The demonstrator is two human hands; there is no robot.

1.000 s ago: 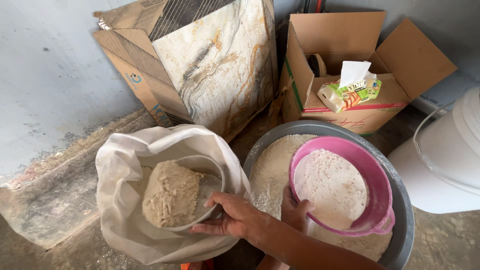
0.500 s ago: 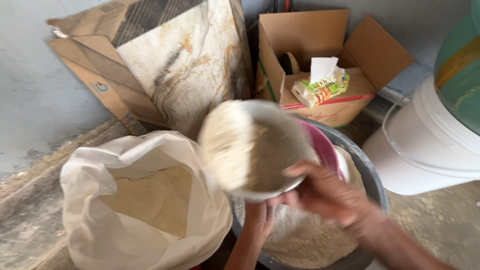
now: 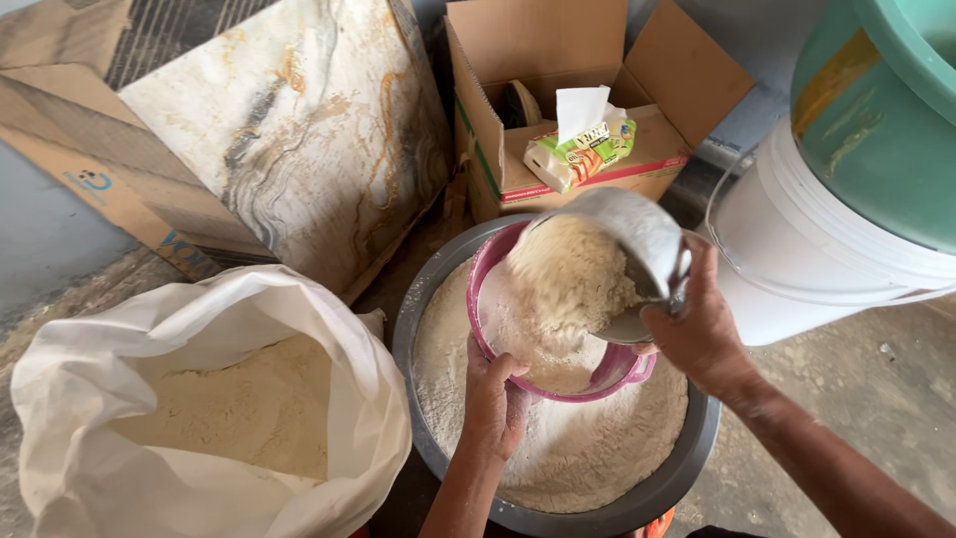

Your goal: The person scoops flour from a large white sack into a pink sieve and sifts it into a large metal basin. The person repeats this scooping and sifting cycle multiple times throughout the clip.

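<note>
The right hand (image 3: 697, 334) has its grip clamped on the rim of a metal bowl (image 3: 637, 244), which is tipped steeply so that its mouth faces down and to the left. Flour (image 3: 568, 284) slides out of that bowl in a loose mass, directly below and beside the grip. It falls into a pink sieve (image 3: 612, 371), whose near rim sits just under the right hand. The left hand (image 3: 493, 403) grips the sieve's near edge from below, thumb over the rim, fingers closed tight on it. The sieve rests inside a large grey metal basin (image 3: 687, 468), which lies beneath both hands and holds a wide heap of pale flour. To the left of the left hand stands an open white sack (image 3: 209, 399), its mouth rolled back, with more flour inside. Beyond the hands, a marbled stone slab (image 3: 289, 130) leans against flattened cardboard, and next to it an open cardboard box (image 3: 588, 60) holds a green tissue pack (image 3: 583, 149). To the right of the right hand stands a white bucket (image 3: 827, 269) with a green tub (image 3: 886, 110) set in it.
</note>
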